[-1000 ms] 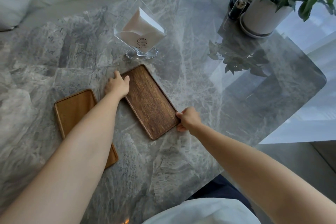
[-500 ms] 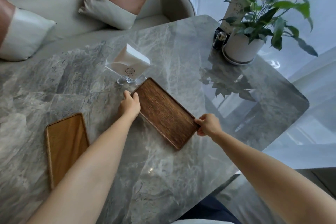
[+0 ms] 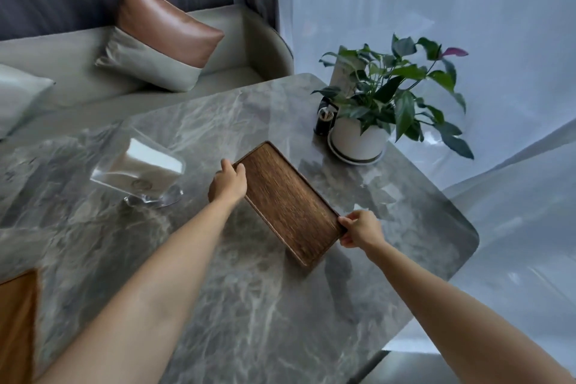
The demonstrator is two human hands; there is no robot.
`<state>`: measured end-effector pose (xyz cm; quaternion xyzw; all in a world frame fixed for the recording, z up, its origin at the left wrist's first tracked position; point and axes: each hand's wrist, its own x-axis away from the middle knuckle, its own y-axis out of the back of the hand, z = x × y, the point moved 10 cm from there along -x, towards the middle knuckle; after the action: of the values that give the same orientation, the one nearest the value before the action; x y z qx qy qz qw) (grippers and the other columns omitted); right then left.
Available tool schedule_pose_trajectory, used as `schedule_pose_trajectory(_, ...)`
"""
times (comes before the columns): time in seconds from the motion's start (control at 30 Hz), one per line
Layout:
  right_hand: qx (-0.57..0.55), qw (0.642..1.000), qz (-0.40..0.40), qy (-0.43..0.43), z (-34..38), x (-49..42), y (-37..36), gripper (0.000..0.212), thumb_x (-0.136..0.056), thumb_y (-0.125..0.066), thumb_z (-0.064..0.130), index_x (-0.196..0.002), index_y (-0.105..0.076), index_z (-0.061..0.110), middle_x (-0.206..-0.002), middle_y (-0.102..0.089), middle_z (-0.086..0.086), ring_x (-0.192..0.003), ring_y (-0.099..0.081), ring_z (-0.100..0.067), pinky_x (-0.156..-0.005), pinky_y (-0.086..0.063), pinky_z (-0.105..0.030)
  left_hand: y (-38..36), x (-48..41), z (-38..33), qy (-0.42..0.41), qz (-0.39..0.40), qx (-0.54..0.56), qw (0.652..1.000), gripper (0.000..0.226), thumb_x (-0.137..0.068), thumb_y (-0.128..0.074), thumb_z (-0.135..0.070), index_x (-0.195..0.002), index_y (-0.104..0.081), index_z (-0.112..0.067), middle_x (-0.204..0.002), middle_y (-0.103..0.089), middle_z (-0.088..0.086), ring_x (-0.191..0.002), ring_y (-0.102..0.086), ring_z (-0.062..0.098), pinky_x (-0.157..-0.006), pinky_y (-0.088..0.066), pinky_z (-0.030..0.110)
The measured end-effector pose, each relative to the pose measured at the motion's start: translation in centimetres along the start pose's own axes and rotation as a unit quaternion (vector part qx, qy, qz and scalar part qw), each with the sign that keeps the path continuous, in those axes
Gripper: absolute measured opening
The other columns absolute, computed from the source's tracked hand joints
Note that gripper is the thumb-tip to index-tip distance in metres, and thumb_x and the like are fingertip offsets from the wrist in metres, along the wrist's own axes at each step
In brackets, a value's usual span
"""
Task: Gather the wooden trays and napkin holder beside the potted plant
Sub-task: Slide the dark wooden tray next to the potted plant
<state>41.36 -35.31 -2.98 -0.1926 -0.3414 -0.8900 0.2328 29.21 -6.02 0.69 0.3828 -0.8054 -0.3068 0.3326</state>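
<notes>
Both hands, left hand [image 3: 228, 184] and right hand [image 3: 361, 229], are gripping the dark tray [image 3: 288, 201], nearing the potted plant [image 3: 374, 115]. The light tray [image 3: 17, 324] and napkin holder [image 3: 140, 170] are sitting well apart, waiting.

A grey marbled worktop [image 3: 249, 305] is seen. Beyond its far edge, a brown-and-grey cushion [image 3: 162, 37] is propped on a sofa [image 3: 62, 56]. A small dark jar [image 3: 324, 121] is placed near the far right corner. Sheer curtains [image 3: 467, 3] are hung behind.

Both bare arms reach forward, nearly straight. The left hand [image 3: 227, 184] curls its fingers closed in a grip; the right hand [image 3: 361, 229] pinches with thumb on top.
</notes>
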Motion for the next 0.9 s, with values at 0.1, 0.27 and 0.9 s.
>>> schedule_pose_trajectory(0.1, -0.023, 1.000, 0.003, -0.008, 0.0, -2.5, 2.0, 0.027, -0.090, -0.055, 0.015, -0.064, -0.055, 0.008, -0.053, -0.059, -0.013, -0.044, -0.057, -0.020, -0.049, -0.055, -0.026, -1.8, -2.1, -3.2, -0.011, 0.012, -0.010, 1.000, 0.040, -0.099, -0.029, -0.033, -0.126, -0.038, -0.005, -0.130, -0.053, 0.024, -0.118, -0.051, 0.039, -0.095, -0.041, 0.042)
schedule_pose_trajectory(0.27, -0.038, 0.999, 0.012, -0.020, -0.5, -6.9, 4.6, 0.023, -0.091, -0.053, 0.012, -0.068, -0.052, 0.006, -0.052, -0.056, -0.013, -0.040, -0.055, -0.019, -0.040, -0.050, -0.025, -5.6, -4.8, -7.3, -0.010, 0.039, -0.044, 0.998, 0.041, -0.100, -0.028, -0.034, -0.127, -0.037, -0.006, -0.130, -0.052, 0.024, -0.118, -0.050, 0.039, -0.095, -0.041, 0.042)
schedule_pose_trajectory(0.9, -0.046, 0.996, 0.070, -0.043, -1.3, -15.1, 3.9, 0.017, -0.094, -0.046, 0.008, -0.078, -0.049, 0.005, -0.050, -0.057, -0.010, -0.036, -0.056, -0.012, -0.042, -0.052, -0.022, -12.2, -12.0, -10.2, -0.003, 0.063, -0.135, 0.989, 0.046, -0.100, -0.027, -0.036, -0.130, -0.034, -0.001, -0.135, -0.046, 0.031, -0.124, -0.047, 0.043, -0.101, -0.040, 0.044)
